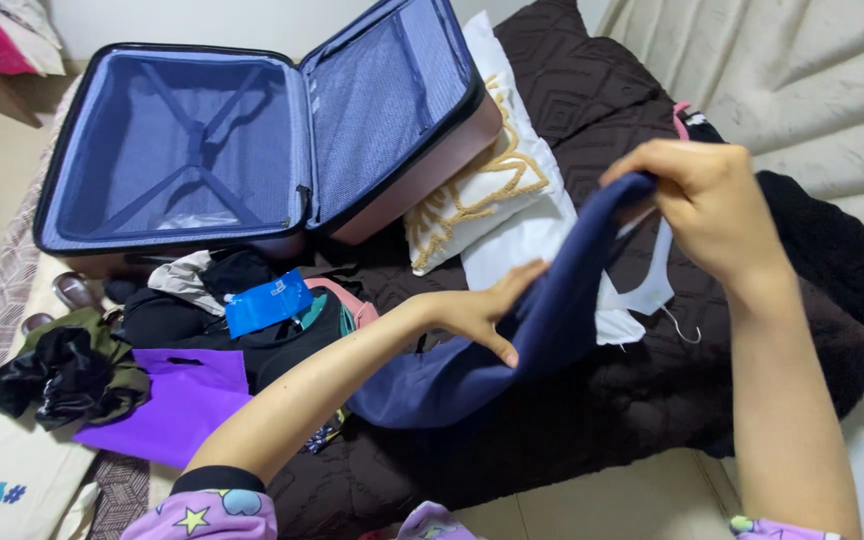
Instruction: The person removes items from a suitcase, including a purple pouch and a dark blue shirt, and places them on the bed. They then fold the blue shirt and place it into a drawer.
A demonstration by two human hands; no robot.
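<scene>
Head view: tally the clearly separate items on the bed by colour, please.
Navy garment, gripped by right hand with left hand flat against it: 1
Purple bag: 1
Blue pouch: 1
White pillows: 2
Pink suitcase, open, blue lining: 1
Total: 6

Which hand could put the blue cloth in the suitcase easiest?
Probably the left hand: it lies flat on the navy cloth, on the side nearer the open suitcase. The right hand pinches the cloth's top edge farther away.
</scene>
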